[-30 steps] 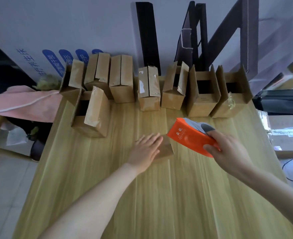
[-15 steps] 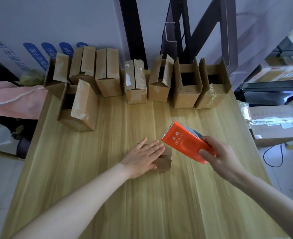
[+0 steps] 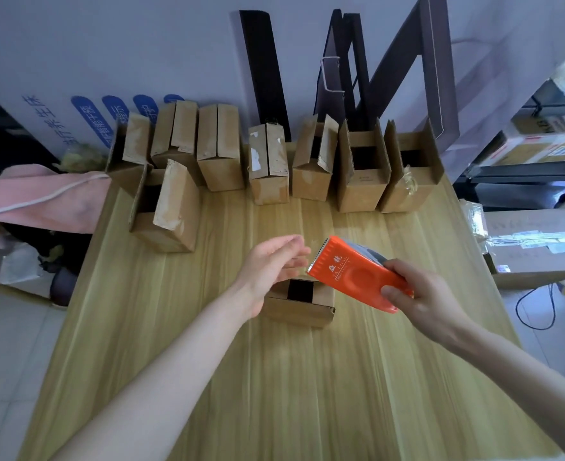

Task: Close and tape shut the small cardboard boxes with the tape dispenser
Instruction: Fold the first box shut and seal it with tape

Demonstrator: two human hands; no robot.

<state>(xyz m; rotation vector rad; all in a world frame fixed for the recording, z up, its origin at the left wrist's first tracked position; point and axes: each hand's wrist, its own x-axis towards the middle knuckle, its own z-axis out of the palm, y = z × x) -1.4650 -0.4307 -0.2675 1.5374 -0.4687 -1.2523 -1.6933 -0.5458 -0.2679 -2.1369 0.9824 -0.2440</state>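
Observation:
A small cardboard box (image 3: 299, 307) sits in the middle of the wooden table (image 3: 274, 394), its top flaps apart so a dark gap shows. My left hand (image 3: 271, 264) hovers just above and left of the box, fingers spread, holding nothing. My right hand (image 3: 421, 294) grips an orange tape dispenser (image 3: 354, 274) by its rear end. The dispenser's toothed edge points left, above the box's right side.
Several more small cardboard boxes (image 3: 219, 148) stand in a row along the table's far edge, some with flaps open (image 3: 362, 168). One open box (image 3: 166, 207) stands nearer, at the left. A pink cloth (image 3: 41, 197) lies off the left edge. Larger cartons (image 3: 534, 241) sit at the right.
My left hand has lifted off the small box, and its flaps now stand apart. The box lies nearer to me. The tape dispenser has come down over the box's right side.

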